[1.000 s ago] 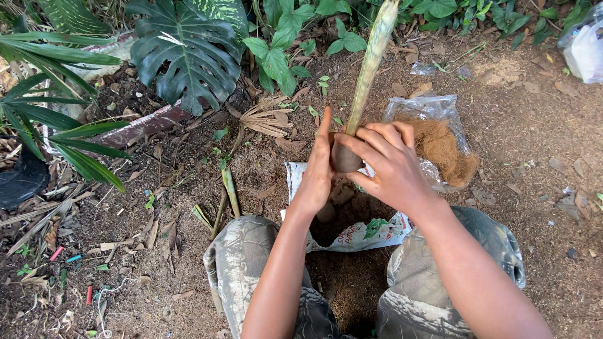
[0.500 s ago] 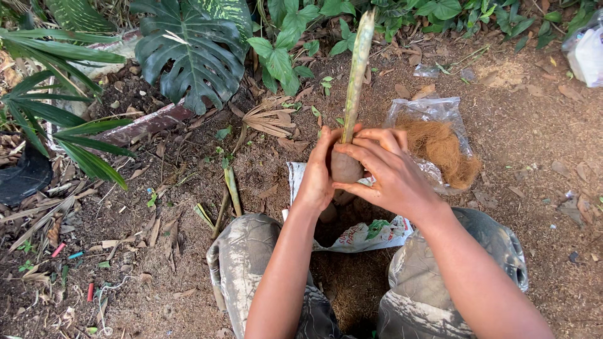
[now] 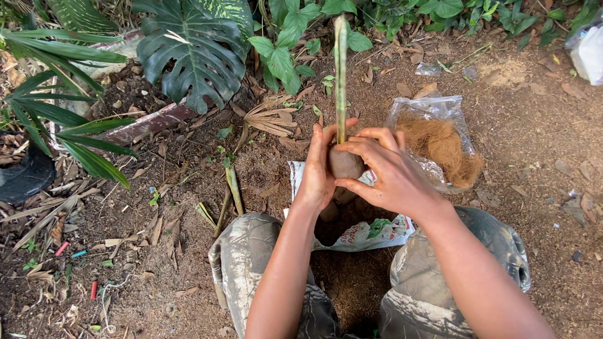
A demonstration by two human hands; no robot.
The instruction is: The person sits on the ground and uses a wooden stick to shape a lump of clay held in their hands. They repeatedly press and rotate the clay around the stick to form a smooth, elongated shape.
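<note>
Stem [image 3: 340, 81] now stands upright; half a second back it leaned right. Both hands kept their grip. Left hand [image 3: 319, 168] wraps the brown clod [image 3: 344, 164] at the stem's base from the left, right hand [image 3: 391, 172] curls over it from the right, fingers closed on it. Clod sits above a printed bag [image 3: 361, 233] between the person's knees. Clear bag of coconut fibre [image 3: 441, 141] lies just right of the hands. Big split leaf [image 3: 191, 53] crowds upper left. Bare dirt [image 3: 546, 157] leaves room right.
</note>
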